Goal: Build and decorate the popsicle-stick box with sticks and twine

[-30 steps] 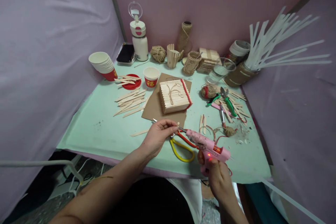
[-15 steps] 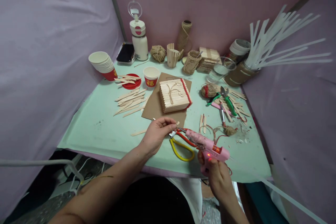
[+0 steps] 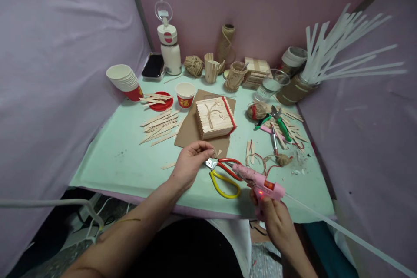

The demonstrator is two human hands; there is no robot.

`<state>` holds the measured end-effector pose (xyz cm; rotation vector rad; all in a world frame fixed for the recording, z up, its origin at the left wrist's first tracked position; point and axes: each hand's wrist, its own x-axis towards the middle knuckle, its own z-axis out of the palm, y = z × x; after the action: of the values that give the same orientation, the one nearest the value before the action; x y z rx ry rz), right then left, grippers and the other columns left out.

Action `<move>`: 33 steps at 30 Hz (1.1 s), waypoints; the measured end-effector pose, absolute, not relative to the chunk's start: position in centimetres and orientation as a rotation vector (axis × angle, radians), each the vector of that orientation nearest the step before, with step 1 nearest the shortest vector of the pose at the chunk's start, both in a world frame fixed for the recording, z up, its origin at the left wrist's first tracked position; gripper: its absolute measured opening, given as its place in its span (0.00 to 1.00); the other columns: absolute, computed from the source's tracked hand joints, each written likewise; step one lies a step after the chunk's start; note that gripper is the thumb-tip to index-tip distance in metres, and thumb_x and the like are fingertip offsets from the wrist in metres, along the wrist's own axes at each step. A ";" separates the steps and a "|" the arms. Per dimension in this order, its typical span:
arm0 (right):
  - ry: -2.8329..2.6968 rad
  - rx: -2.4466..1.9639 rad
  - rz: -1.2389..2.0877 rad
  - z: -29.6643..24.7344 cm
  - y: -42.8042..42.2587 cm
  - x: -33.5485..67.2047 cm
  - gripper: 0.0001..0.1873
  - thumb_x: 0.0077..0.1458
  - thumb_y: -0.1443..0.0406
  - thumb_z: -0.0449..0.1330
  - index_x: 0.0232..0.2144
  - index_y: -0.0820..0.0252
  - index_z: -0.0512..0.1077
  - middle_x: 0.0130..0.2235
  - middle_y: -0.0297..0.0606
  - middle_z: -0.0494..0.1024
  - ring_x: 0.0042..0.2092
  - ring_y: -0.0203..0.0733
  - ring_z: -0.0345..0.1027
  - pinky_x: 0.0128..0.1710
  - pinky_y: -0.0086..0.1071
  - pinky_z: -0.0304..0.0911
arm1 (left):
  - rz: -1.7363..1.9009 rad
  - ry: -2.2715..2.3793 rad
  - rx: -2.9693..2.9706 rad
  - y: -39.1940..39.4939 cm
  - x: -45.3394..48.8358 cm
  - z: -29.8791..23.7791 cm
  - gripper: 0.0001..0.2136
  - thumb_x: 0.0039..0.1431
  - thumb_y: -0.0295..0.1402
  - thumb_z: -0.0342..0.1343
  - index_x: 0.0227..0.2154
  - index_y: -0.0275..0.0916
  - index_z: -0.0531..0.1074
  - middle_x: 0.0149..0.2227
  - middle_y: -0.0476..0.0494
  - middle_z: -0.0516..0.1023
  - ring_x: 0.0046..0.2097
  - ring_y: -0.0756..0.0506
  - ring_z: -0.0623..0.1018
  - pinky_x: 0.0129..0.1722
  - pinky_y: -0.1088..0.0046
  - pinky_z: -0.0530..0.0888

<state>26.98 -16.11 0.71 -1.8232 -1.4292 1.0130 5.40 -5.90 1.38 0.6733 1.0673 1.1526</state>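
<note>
My left hand (image 3: 192, 160) pinches a small pale piece of twine (image 3: 215, 151) between thumb and fingertips. My right hand (image 3: 273, 213) is wrapped round the handle of a pink glue gun (image 3: 256, 179), its orange light glowing and a long glue stick trailing from its back. The nozzle points left, a little apart from the left fingertips. Between the hands lie scissors (image 3: 224, 195) with one red and one yellow handle, their blades partly hidden by my left hand. Beyond them, a craft-stick box (image 3: 215, 118) with a twine branch design and red trim rests on brown cardboard (image 3: 185, 134).
Loose craft sticks (image 3: 161, 126) and paper cups (image 3: 122, 80) are at left. Green-handled pruners (image 3: 282, 126), a twine ball (image 3: 257, 111) and a tilted plastic cup of water (image 3: 270, 87) stand at right. White glue sticks (image 3: 335, 52) fan out from a brown container.
The glue gun has drawn back slightly to the right, so its nozzle is now apart from my left fingertips. My left hand has shifted a little left, still pinching the piece.
</note>
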 end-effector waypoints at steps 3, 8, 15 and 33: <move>-1.472 -1.934 0.866 0.7 -16.1 30.0 0.28 0.56 0.44 0.44 0.26 0.59 0.71 0.24 0.41 0.73 0.26 0.44 0.65 0.27 0.34 0.62 | 1.178 1.081 0.640 -5.6 4.8 1.4 0.08 0.43 0.31 0.67 0.27 0.36 0.76 0.25 0.50 0.76 0.29 0.54 0.72 0.31 0.79 0.68; -1.620 -2.229 0.418 -0.6 -14.4 36.1 0.20 0.59 0.53 0.45 0.30 0.58 0.71 0.28 0.44 0.73 0.30 0.47 0.65 0.31 0.37 0.60 | 1.211 1.078 0.540 -5.1 4.1 1.3 0.11 0.40 0.31 0.69 0.27 0.35 0.75 0.25 0.50 0.75 0.29 0.54 0.73 0.31 0.81 0.69; -1.709 -2.613 -0.196 -3.4 -13.2 38.1 0.20 0.57 0.61 0.51 0.46 0.71 0.68 0.42 0.59 0.71 0.41 0.56 0.64 0.38 0.43 0.58 | 1.186 1.071 0.517 -5.1 3.5 1.0 0.12 0.39 0.31 0.69 0.28 0.35 0.75 0.26 0.50 0.75 0.29 0.55 0.73 0.32 0.81 0.70; -2.027 -2.077 0.451 1.0 -4.8 18.7 0.06 0.56 0.65 0.56 0.31 0.58 0.73 0.37 0.40 0.76 0.44 0.46 0.66 0.44 0.38 0.51 | 1.199 1.224 0.706 -6.1 2.2 -0.2 0.10 0.41 0.34 0.67 0.28 0.36 0.76 0.29 0.48 0.76 0.33 0.51 0.73 0.35 0.76 0.70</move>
<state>18.66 -4.79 0.98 -2.0771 -2.0270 0.4512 2.24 -6.11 -0.19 0.7056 1.2241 1.1988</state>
